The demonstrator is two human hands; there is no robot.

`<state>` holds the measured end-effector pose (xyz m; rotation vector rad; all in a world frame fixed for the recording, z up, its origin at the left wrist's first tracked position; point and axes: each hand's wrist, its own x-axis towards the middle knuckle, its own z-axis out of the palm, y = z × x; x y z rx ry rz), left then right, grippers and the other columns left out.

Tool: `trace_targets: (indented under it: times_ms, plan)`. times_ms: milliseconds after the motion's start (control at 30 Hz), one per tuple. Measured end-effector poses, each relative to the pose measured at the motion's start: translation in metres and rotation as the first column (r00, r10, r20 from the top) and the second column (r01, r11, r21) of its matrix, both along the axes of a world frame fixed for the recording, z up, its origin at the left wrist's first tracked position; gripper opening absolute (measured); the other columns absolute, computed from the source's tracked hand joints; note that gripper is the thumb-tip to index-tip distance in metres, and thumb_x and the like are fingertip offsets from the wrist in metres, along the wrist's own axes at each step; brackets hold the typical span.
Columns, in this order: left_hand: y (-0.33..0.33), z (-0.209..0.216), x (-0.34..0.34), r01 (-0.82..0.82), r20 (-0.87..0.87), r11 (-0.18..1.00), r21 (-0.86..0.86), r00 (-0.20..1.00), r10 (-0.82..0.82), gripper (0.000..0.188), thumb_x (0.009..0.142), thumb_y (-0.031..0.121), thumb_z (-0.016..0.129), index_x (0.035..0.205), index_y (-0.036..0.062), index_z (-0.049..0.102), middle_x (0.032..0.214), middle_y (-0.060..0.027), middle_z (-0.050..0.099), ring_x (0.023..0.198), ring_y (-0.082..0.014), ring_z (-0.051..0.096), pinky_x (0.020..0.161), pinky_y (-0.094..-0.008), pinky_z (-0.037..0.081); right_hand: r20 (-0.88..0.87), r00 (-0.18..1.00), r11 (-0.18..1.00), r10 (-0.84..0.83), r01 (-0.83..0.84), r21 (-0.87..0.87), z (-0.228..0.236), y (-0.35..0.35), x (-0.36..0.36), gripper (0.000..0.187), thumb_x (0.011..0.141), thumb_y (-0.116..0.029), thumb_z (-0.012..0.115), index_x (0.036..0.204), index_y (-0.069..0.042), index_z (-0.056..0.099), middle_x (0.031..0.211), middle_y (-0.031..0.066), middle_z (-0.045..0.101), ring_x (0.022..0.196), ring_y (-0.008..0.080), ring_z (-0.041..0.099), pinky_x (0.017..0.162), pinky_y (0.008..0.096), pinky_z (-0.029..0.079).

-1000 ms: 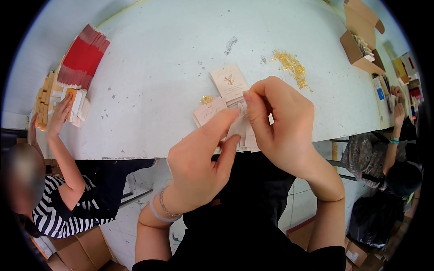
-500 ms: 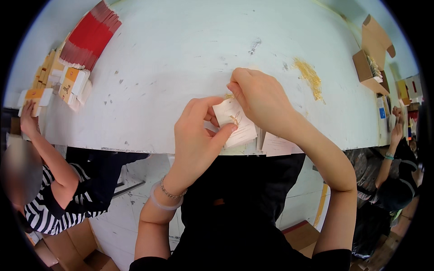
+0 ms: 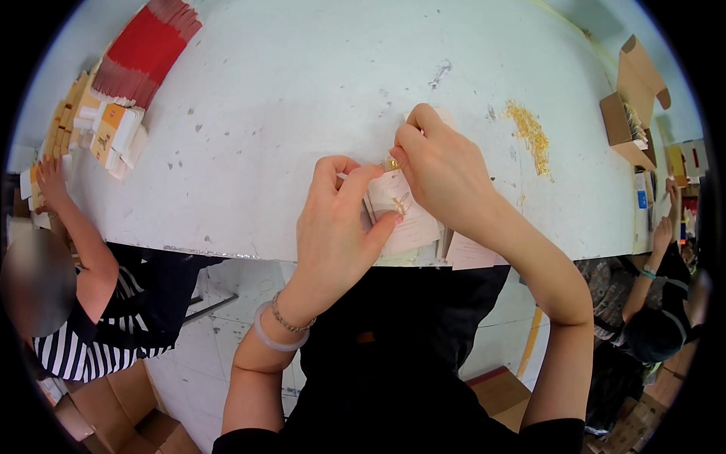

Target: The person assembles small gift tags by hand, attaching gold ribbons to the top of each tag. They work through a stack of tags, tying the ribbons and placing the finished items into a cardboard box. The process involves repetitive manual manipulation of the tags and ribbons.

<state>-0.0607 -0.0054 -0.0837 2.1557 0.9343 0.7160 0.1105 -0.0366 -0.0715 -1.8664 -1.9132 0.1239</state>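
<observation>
Near the table's front edge, a small white card [image 3: 412, 227] with a gold mark and fine printed lines lies before me, seemingly on other cards. My left hand [image 3: 340, 212] is closed on its left side, thumb pressed on the face and fingers at the top corner. Fingers bent in a pinch, my right hand [image 3: 446, 170] works at the card's top edge. A small shiny gold piece [image 3: 390, 163] shows by those fingertips; its exact kind and most of the grip are hidden. More pale cards [image 3: 476, 251] lie under my right wrist.
A scattered pile of thin gold pieces [image 3: 531, 140] lies to the right. An open cardboard box [image 3: 628, 125] stands at the far right. Red bundled stock [image 3: 147, 53] and white-and-orange packs [image 3: 113, 136] sit at the left. Co-workers' hands [image 3: 53, 181] are at both table ends.
My left fingers have shifted toward the card's top edge, near the right fingertips. The gold piece shows more clearly there. The whole view has shifted slightly.
</observation>
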Motion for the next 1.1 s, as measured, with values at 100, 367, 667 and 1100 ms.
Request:
trace_targets:
  times_ms: [100,367,667,1100]
  plan:
    - [-0.001,0.005,0.000,0.012,-0.006,0.999,-0.038,1.000,-0.012,0.046,0.068,0.009,0.079,0.110,0.0032,0.061,0.112,-0.0112,0.050,0.088,-0.0232,0.056,0.069,-0.0327,0.048,0.011,1.000,0.999,-0.026,0.026,0.046,0.006,0.000,0.013,0.007,0.085,-0.004,0.060,0.082,0.001,0.056,0.093,0.0139,0.054,0.074,0.0310,0.061,0.063,0.0382,0.050]
    - [0.040,0.038,0.015,0.042,-0.122,0.987,0.154,0.992,-0.023,0.048,0.069,0.017,0.081,0.109,0.0003,0.061,0.105,-0.0135,0.056,0.086,-0.0267,0.059,0.072,-0.0342,0.050,-0.220,0.902,0.926,-0.371,0.376,-0.022,0.054,-0.071,0.117,0.007,0.081,-0.003,0.066,0.086,0.001,0.064,0.081,0.0077,0.059,0.061,0.0179,0.051,0.060,0.0303,0.045]
    - [0.087,0.023,0.098,0.344,-0.321,0.938,-0.051,0.883,-0.341,0.049,0.066,0.026,0.083,0.103,-0.0006,0.064,0.098,-0.0144,0.061,0.085,-0.0246,0.061,0.075,-0.0342,0.050,-0.258,0.900,0.917,-0.351,0.276,-0.286,0.011,-0.125,0.113,0.018,0.074,0.000,0.070,0.088,-0.002,0.058,0.091,0.0068,0.051,0.079,0.0198,0.051,0.073,0.0301,0.044]
    - [0.081,0.035,0.109,0.266,0.270,0.907,-0.327,0.946,-0.180,0.037,0.081,0.000,0.065,0.118,0.0015,0.058,0.092,-0.0105,0.070,0.075,-0.0111,0.065,0.063,-0.0252,0.052,-0.750,0.591,0.927,-0.297,0.366,-0.078,0.029,-0.116,0.090,0.007,0.088,0.002,0.059,0.094,0.003,0.062,0.078,0.0058,0.065,0.065,0.0107,0.057,0.060,0.0243,0.048]
